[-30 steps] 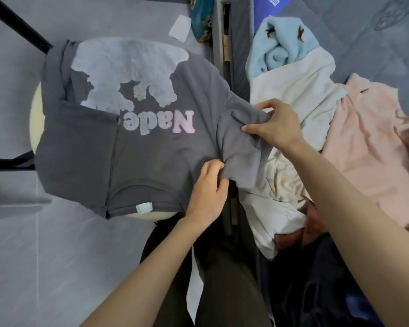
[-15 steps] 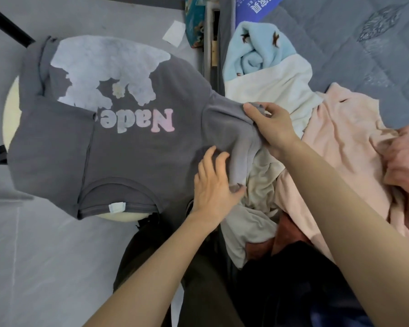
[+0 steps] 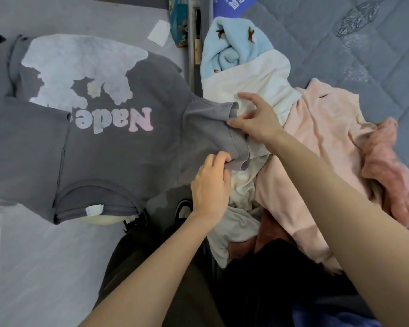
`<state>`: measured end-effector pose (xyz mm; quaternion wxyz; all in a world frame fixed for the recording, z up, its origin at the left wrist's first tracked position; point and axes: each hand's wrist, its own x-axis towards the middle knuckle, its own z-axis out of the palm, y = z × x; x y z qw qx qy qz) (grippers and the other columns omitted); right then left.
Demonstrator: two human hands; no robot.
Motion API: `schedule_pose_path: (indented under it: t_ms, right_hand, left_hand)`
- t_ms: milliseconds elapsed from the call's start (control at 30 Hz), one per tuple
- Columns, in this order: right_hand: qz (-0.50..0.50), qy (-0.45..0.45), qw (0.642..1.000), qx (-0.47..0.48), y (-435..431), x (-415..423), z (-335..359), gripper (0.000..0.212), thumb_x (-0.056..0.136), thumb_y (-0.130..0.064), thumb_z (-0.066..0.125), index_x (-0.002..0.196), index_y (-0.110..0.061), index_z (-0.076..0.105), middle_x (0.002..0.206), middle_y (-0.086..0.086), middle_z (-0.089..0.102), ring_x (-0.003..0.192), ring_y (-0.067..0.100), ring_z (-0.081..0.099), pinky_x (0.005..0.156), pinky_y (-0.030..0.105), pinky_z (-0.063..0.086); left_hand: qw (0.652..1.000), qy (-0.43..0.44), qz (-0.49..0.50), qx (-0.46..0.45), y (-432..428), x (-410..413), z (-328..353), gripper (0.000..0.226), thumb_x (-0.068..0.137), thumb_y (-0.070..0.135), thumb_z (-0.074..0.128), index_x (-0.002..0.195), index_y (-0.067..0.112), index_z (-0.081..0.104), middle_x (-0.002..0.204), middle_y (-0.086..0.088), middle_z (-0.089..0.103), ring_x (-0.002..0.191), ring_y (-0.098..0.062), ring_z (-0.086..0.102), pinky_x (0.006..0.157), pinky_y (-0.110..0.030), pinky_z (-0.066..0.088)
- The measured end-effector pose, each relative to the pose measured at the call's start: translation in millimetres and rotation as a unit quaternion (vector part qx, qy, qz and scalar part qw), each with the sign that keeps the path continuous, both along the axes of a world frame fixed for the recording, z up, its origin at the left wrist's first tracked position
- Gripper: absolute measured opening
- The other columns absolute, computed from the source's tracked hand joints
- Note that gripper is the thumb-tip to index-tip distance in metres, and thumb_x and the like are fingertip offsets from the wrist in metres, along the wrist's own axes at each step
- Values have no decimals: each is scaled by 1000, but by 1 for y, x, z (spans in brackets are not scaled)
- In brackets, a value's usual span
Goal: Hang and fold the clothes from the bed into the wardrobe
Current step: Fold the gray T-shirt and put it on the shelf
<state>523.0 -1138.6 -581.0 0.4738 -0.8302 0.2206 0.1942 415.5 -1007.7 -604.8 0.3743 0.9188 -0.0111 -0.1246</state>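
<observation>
While both hands work the one sleeve [image 3: 208, 128] not yet folded, I log the step as turning it in over the body of the tee [image 3: 118, 147]. Left hand [image 3: 210, 182]: fingers curled, pinching the near corner of the cuff. Right hand [image 3: 260, 123]: thumb on the far cuff edge, index stretched out, other fingers tucked at the fabric; I read it as a light pinch, though the underside is hidden. Tee location: spread face up over a round stool [image 3: 104, 219] beside the bed [image 3: 340, 55], with the sleeve reaching right to touch the clothes pile [image 3: 257, 76]. Orientation: collar [image 3: 92, 199] toward me, hem away and slightly left, so the long axis runs near to far; the print [image 3: 113, 120] reads upside down from here. The sleeve's own axis lies crosswise to that. Method note: lift both cuff corners together, keep the cuff edge taut and parallel to the long axis, carry it left and lay it flat so the fold line runs straight from shoulder to hem, matching the opposite side, which is already turned in. Risks, as I judge them: dragging pile fabric along, or pulling the tee off the stool.
</observation>
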Motion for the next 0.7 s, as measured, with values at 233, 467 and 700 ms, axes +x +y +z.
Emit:
schedule_pose_path:
  t_ms: [233,467,700]
  right_hand:
    - [-30,-34,995,-91,11,8,-19,19,79,-33,71,90,-23,59,78,-10,58,87,15,61,83,34,51]
    - [-118,0,993,5,36,14,-9,48,72,-32,81,109,-20,53,106,2,62,99,17,61,90,32,51]
    - [-106,-88,988,68,113,22,4,32,80,-5,61,102,-27,54,87,-2,57,78,24,54,77,39,50]
  left_hand:
    - [996,14,-50,-70,12,3,-4,5,90,12,55,95,13,52,91,1,52,71,-18,54,63,-33,43]
    - [988,46,-54,-140,52,-8,-3,16,89,13,51,80,14,37,79,6,39,68,-14,43,58,-33,39]
    - [971,74,66,-217,130,-7,2,17,80,18,56,73,20,40,61,14,43,53,-4,41,49,-14,35]
